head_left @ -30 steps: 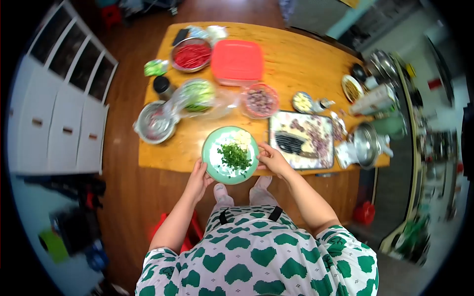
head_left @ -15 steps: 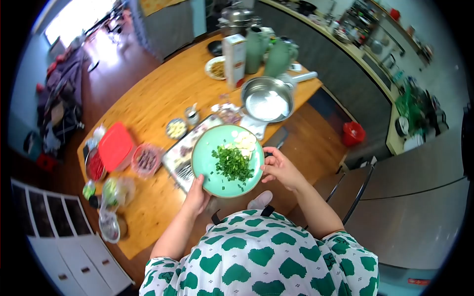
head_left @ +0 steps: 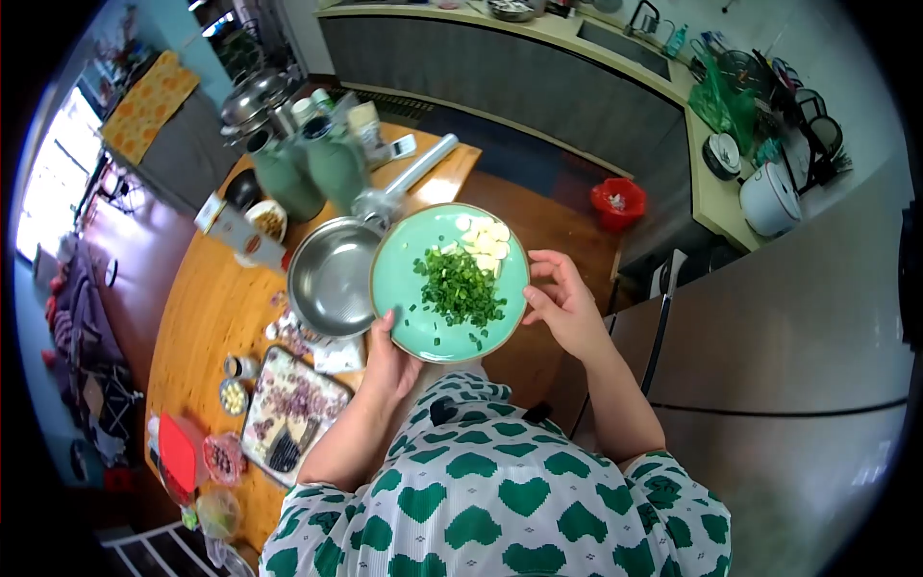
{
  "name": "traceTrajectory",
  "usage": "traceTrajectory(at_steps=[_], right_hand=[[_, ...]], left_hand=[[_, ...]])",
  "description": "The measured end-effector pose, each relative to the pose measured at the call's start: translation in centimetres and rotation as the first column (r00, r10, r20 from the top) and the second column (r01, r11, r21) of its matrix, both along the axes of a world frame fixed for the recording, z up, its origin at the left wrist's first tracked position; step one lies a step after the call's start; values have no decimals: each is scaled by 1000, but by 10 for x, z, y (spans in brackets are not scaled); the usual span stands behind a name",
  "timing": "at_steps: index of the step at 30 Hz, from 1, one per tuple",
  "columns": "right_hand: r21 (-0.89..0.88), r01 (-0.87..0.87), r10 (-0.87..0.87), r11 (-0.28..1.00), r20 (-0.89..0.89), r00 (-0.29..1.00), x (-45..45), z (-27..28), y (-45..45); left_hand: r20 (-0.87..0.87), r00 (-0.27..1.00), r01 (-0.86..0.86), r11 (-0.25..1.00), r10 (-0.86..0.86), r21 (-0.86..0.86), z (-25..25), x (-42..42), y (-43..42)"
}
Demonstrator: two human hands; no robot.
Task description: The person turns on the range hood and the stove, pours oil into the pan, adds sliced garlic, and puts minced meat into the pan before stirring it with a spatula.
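Observation:
Both of my hands hold a pale green plate [head_left: 399, 260] with a brown rim, roughly level in front of my body. Chopped scallions [head_left: 460, 288] are heaped in its middle, with pale slices that look like garlic [head_left: 488, 240] at its far right. My left hand [head_left: 389, 365] grips the near left edge, thumb on top. At the right edge, my right hand [head_left: 565, 303] pinches the rim between thumb and fingers. Just left of the plate, a steel pan [head_left: 336, 274] sits on the wooden table, partly covered by the plate.
A tray [head_left: 256, 395] with reddish bits and a dark utensil lies on the table [head_left: 202, 317]. Beyond the pan stand green jugs [head_left: 335, 168] and a carton [head_left: 236, 229]. A red bin [head_left: 618, 204] is on the floor; a steel refrigerator [head_left: 750, 337] stands at my right.
My view has turned right, so the table and pan appear further left and more counter shows. The plate, still in both hands, is now beside the pan instead of over the tray.

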State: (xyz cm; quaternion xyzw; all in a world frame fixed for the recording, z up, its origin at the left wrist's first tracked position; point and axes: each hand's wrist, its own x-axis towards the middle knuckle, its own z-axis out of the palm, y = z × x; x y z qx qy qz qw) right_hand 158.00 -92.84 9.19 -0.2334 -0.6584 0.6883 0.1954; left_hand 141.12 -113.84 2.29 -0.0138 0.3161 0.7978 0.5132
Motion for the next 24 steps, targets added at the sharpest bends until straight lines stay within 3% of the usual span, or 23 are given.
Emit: traceTrajectory(at_steps=[2,5,9,16,24], right_hand=[[90,125,-123,988,-30,992,-5,-4,44],[304,135,-132,943,-33,991,-23,-2,127],[460,122,-132,879,-11,991,-64,13,247],[529,-18,-26,848,76,997,-151,42,444],[642,-116,46,758,125,991,-270,24,619]], left_hand=[[1,999,50,999,-50,3,-1,-10,53],[25,994,108,994,-109,32,-7,-32,137],[30,993,113,993,-114,33,-20,-69,249],[37,996,78,997,-77,-9,-17,-153,442],[43,999,15,992,-10,-122,-27,-252,610]])
